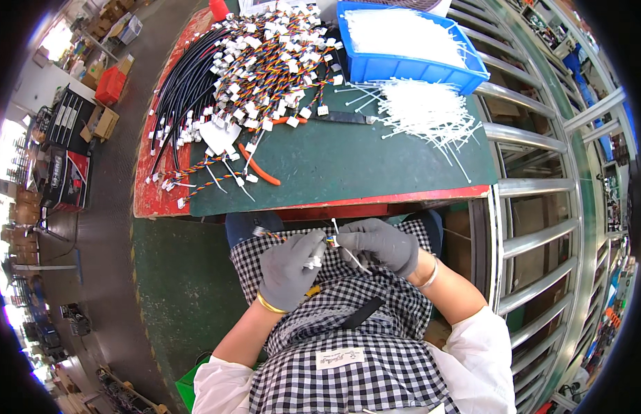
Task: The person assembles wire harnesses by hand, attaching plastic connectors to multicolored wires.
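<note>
Over my lap, in front of the table edge, my two grey-gloved hands work close together. My left hand (291, 270) is closed on a small wire harness (269, 234) of twisted coloured wires, with white connectors showing at its fingers. My right hand (381, 244) pinches a white cable tie (362, 265) at the same harness, just right of the left fingertips. One end of the tie points up and the other slants down to the right. Whether it fully loops the wires is too small to tell.
On the green table (320, 169) lie a heap of twisted wire harnesses (265, 69), black cables (186, 83), an orange-handled tool (260, 165) and a pile of loose cable ties (431, 114). Behind that pile stands a blue bin (410, 70) of ties. A metal roller conveyor (534, 186) runs along the right.
</note>
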### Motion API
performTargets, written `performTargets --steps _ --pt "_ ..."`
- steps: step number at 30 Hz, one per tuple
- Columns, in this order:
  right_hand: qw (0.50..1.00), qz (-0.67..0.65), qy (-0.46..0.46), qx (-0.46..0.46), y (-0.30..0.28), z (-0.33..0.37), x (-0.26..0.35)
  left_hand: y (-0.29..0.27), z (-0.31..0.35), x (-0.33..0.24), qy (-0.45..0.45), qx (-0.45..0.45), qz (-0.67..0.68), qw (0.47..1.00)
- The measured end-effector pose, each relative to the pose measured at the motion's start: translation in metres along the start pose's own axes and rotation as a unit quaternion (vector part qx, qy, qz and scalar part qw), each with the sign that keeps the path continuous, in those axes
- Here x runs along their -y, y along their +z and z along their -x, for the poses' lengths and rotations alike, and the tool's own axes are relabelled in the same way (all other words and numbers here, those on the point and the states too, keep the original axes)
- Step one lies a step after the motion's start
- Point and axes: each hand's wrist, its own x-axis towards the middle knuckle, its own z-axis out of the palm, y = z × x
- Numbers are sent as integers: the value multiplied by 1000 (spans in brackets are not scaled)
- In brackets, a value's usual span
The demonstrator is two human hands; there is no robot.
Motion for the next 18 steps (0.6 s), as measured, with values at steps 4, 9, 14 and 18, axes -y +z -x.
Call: performTargets --steps 4,9,14,18 --pt "999 -3 -21 -42 4 -4 -7 6 3 2 -9 -15 -37 999" --pt "976 125 -123 -126 9 1 6 4 -1 2 -252 87 349 898" --pt "929 105 -265 -236 15 12 16 -11 -16 -19 -407 85 504 757" --pt "887 92 -341 -296 27 16 17 -9 -17 -22 -434 73 535 721"
